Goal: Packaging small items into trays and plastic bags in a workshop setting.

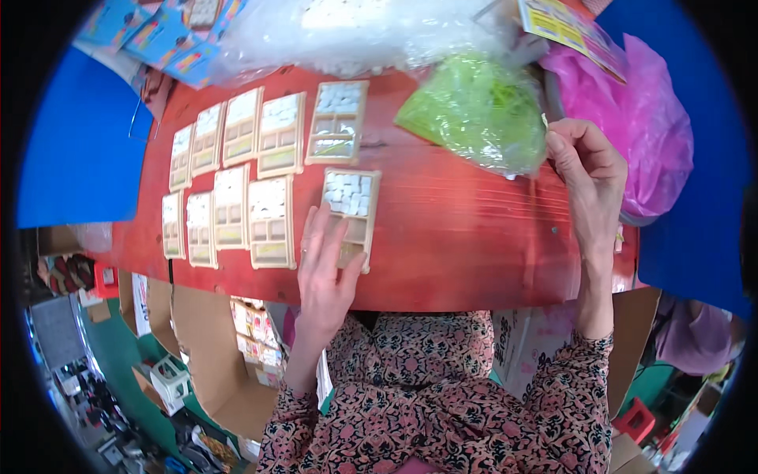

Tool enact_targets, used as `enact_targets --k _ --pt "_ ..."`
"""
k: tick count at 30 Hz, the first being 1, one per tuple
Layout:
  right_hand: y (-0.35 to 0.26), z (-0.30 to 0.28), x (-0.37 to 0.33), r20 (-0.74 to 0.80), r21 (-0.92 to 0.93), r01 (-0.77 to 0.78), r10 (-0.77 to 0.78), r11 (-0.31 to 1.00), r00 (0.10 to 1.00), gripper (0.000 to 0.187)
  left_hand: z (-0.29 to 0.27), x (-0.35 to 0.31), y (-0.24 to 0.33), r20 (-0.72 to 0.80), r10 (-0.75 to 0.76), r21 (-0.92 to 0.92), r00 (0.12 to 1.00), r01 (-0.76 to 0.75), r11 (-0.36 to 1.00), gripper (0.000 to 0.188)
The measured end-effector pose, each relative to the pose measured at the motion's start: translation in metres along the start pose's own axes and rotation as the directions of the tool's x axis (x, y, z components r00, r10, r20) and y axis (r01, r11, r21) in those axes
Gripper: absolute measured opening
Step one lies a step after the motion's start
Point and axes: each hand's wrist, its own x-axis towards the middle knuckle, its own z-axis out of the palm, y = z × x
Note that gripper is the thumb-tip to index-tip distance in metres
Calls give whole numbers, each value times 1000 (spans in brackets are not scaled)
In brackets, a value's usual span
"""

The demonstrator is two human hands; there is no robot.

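Viewing left hand loose at a tray, right hand pinching.

Left hand [322, 272]: back up, fingers extended and slightly spread, pointing away from the body, thumb out to the right. Not gripping anything I can see. Fingers and thumb overlap the left and near parts of the beige tray [371, 225]; I can't tell how firmly they touch. White pieces [347, 192] sit in its far section, just beyond the fingertips.

Right hand [591, 170]: raised, forearm nearly upright in my view, thumb and index closed on a small pale strip [544, 120], other fingers curled. Green bag [478, 114] lies just left of those fingertips, pink bag [659, 146] just right of the knuckles.

Nine other trays [290, 217] lie left of and beyond the left fingers, on the red table [458, 245]. Clear plastic [355, 39] is beyond both hands.
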Motion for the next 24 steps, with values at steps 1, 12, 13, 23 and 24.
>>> enact_targets --k 1,12,13,23,24 --pt "3 -5 1 -18 1 3 -3 1000 1000 7 7 1 0 6 18 1 1000 -18 1000 43" --pt "61 30 72 156 -790 342 -373 509 915 7 32 3 -6 0 65 207 998 -63 976 44" --pt "67 31 79 149 -748 320 -322 581 935 8 31 3 -5 -1 63 200 998 -62 978 44" --pt "62 30 86 147 -721 133 -37 680 988 11 14 39 41 61 159 179 985 -167 970 42" --pt "59 31 82 221 -749 193 -37 634 975 11 16 44 47 89 174 171 981 -187 968 43"
